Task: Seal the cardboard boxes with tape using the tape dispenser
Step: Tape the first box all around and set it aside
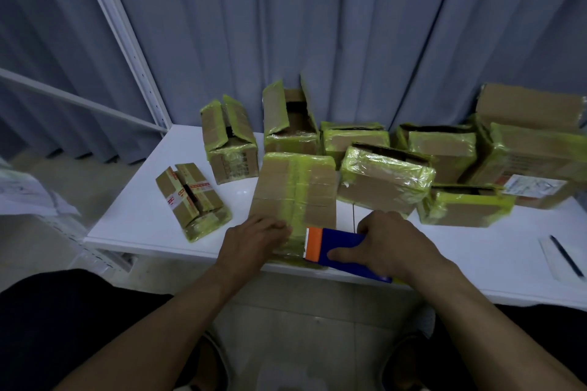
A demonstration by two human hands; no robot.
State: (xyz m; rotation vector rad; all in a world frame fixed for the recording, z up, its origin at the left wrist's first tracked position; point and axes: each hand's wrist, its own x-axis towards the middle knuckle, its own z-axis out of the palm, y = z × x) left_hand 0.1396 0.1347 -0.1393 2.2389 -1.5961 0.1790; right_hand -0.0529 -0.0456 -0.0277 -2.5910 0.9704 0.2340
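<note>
Head: 10 boxes; 1 dispenser, R hand; L hand presses box

The right hand covers the rear of the tape dispenser. At the right edge of the frame the stacked cardboard boxes are cut off, and print on the white label is too blurred to read.

Brown cardboard boxes banded yellow-green, blue-and-orange tape dispenser, white table, grey-blue curtain
</note>
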